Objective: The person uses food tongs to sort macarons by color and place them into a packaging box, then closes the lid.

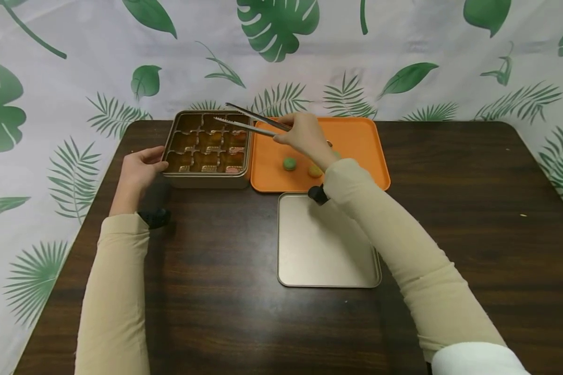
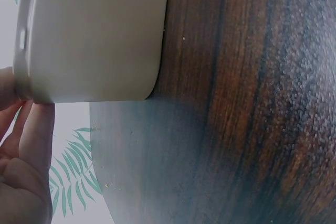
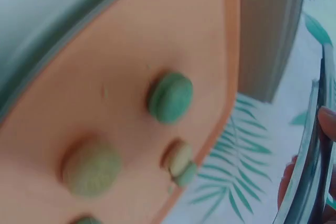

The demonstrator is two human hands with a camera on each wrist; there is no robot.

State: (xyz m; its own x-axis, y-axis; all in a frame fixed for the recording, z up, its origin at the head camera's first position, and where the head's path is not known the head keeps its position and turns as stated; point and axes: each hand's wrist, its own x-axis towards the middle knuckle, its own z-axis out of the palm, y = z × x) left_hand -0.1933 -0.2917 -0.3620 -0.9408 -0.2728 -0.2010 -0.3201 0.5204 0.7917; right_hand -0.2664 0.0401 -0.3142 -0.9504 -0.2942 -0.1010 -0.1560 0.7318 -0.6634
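On the left, a square metal tin (image 1: 206,182) holds a golden plastic insert with several compartments. Pink round pieces (image 1: 233,170) show in its right-hand column. My left hand (image 1: 138,169) grips the tin's left rim, thumb on top and fingers against the side. Metal tongs (image 1: 247,127) are in my right hand (image 1: 306,136), pinched between thumb and fingers. Their parted tips hang over the tin with nothing between them. Below the right hand, an orange tray (image 1: 356,140) carries several macarons, among them a green macaron (image 1: 289,164) and a yellow macaron (image 1: 315,171).
A flat metal lid (image 1: 326,245) lies in front of the orange tray, partly under the right forearm. The tin stands right beside the tray's left edge. Behind the dark wooden table (image 1: 450,208) hangs a leaf-print cloth (image 1: 342,52).
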